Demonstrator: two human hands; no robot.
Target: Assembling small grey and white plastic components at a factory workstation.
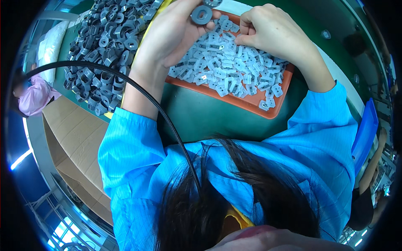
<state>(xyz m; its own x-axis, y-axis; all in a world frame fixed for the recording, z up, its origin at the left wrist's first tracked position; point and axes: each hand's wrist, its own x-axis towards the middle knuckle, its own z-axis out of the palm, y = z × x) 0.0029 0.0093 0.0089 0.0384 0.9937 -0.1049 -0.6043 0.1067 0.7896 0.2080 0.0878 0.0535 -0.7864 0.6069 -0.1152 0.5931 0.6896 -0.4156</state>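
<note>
We see first the big heap of dark grey parts [104, 46], oval rings and clips piled at the upper left on what looks like a yellow-edged tray, though its rim is mostly hidden. Beside it sits the orange tray [234, 100], shallow and filled with small pale translucent plastic pieces [226, 67] lying loose in a single mass. Both rest on a green surface [201, 117], with a cardboard box [71, 138] at the lower left beyond its edge (the room past that is bent and dim). Our left hand [167, 37] is raised over the near corner of the orange tray, its fingers curled around one grey ring part [202, 14] held at the fingertips. Our right hand [272, 31] is loosely fisted, fingertips pressed down among the pale pieces; whether it grips one we cannot tell.
</note>
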